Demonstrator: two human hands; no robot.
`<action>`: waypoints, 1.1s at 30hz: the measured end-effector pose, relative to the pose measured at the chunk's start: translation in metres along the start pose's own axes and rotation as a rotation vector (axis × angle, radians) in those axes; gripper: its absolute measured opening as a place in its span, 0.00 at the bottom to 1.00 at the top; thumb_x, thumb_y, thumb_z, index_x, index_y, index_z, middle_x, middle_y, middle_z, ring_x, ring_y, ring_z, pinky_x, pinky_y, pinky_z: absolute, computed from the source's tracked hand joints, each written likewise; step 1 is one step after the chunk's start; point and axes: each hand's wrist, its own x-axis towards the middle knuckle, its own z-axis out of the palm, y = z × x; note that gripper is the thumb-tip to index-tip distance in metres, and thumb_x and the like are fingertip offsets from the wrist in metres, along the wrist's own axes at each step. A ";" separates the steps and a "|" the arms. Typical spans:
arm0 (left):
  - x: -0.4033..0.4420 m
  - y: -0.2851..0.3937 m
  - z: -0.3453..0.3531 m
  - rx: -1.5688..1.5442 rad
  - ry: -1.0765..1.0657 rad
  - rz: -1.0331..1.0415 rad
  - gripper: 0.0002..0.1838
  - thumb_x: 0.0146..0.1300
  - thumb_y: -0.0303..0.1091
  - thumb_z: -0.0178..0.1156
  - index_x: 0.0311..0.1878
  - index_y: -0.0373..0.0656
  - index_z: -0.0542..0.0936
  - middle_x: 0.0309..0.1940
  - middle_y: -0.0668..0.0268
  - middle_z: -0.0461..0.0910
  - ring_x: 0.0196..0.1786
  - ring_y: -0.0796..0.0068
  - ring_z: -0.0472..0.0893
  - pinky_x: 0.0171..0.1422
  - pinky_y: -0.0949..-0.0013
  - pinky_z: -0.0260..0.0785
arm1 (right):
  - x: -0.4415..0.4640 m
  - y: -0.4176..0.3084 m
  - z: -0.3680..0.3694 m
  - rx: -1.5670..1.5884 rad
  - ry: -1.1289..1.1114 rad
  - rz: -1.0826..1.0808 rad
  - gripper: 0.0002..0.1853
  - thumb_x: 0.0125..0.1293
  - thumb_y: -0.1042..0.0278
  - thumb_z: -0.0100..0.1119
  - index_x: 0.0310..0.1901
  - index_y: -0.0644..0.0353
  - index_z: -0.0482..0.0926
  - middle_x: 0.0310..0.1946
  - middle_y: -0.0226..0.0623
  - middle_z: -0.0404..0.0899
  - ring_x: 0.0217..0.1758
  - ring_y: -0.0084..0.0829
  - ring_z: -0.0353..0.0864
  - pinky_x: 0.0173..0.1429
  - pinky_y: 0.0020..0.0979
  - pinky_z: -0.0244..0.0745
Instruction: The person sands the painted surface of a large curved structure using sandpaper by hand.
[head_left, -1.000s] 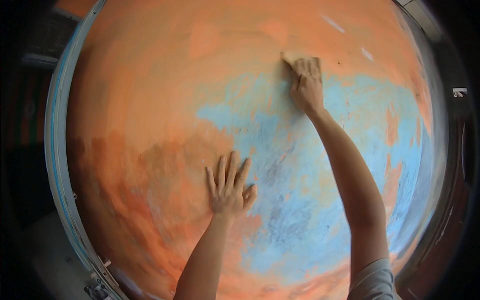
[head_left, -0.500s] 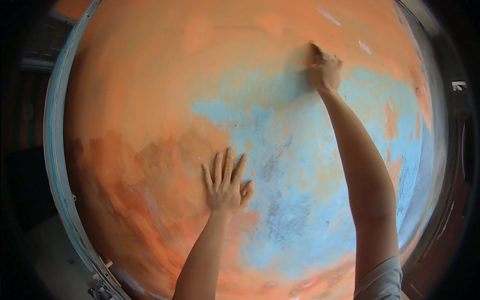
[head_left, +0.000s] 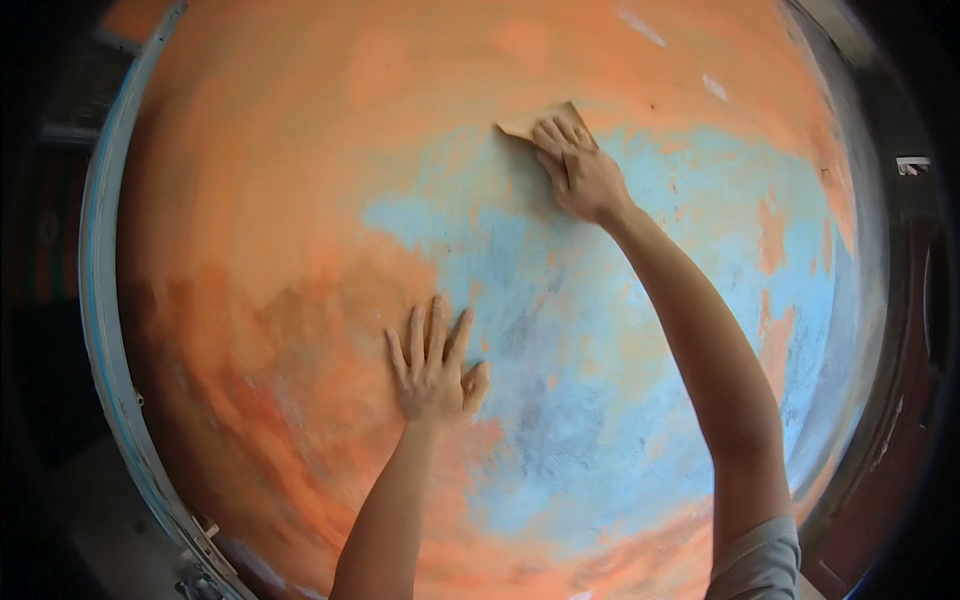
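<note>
My left hand (head_left: 433,375) lies flat against the wall, fingers spread, where orange paint meets a bare blue area. Higher up and to the right, my right hand (head_left: 585,180) presses a brown sheet of sandpaper (head_left: 522,124) to the wall (head_left: 650,280). The fingers rest on top of the sheet, whose left corner and upper edge stick out past them. It sits along the upper border of the blue patch, with orange paint above. The underside of the sheet is hidden.
A pale frame (head_left: 100,300) with a blue stripe runs up the left edge of the wall, with a dark space beyond it. On the right the wall ends at a grey edge (head_left: 870,290) beside a dark reddish panel (head_left: 915,400). Small whitish marks show on the upper right wall.
My right hand has moved left and a little down with the sandpaper, and more of the sheet now shows. The left hand stays in place on the wall; the view has shifted slightly.
</note>
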 end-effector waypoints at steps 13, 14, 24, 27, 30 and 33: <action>-0.003 -0.005 0.000 -0.004 -0.012 -0.016 0.34 0.69 0.58 0.43 0.74 0.55 0.63 0.76 0.56 0.55 0.76 0.46 0.55 0.76 0.31 0.35 | 0.020 -0.004 -0.013 0.139 -0.063 0.267 0.29 0.60 0.77 0.44 0.62 0.38 0.75 0.61 0.34 0.73 0.72 0.42 0.65 0.65 0.44 0.72; -0.001 -0.004 -0.003 -0.021 -0.020 -0.025 0.34 0.69 0.58 0.43 0.74 0.55 0.64 0.76 0.56 0.55 0.76 0.46 0.56 0.76 0.31 0.36 | 0.030 -0.015 -0.031 0.224 -0.069 0.680 0.19 0.67 0.70 0.45 0.58 0.51 0.74 0.60 0.44 0.72 0.65 0.49 0.70 0.60 0.51 0.72; 0.000 -0.005 0.000 -0.051 0.012 -0.028 0.33 0.68 0.56 0.46 0.74 0.55 0.65 0.75 0.56 0.58 0.74 0.46 0.60 0.76 0.33 0.38 | 0.009 -0.024 -0.014 0.204 -0.068 0.121 0.28 0.59 0.79 0.48 0.60 0.44 0.77 0.55 0.36 0.78 0.64 0.43 0.72 0.67 0.36 0.73; 0.000 -0.004 0.002 -0.038 0.052 -0.003 0.32 0.68 0.55 0.46 0.73 0.53 0.66 0.74 0.56 0.60 0.74 0.46 0.60 0.76 0.33 0.39 | 0.007 -0.043 0.016 0.055 0.084 0.156 0.25 0.59 0.75 0.50 0.59 0.48 0.78 0.52 0.38 0.78 0.61 0.45 0.73 0.69 0.38 0.70; -0.001 -0.011 0.004 -0.061 0.070 -0.021 0.31 0.69 0.54 0.45 0.72 0.51 0.67 0.73 0.56 0.62 0.74 0.48 0.61 0.76 0.33 0.40 | -0.039 -0.080 0.040 0.260 -0.128 -0.365 0.25 0.58 0.75 0.51 0.60 0.50 0.77 0.67 0.36 0.71 0.76 0.39 0.61 0.79 0.38 0.54; -0.003 -0.020 0.012 -0.087 0.115 -0.028 0.30 0.69 0.54 0.45 0.70 0.50 0.69 0.72 0.55 0.64 0.74 0.49 0.61 0.75 0.33 0.41 | 0.000 -0.032 0.046 0.144 0.022 -0.096 0.28 0.59 0.76 0.49 0.62 0.44 0.76 0.63 0.35 0.74 0.75 0.38 0.61 0.73 0.38 0.65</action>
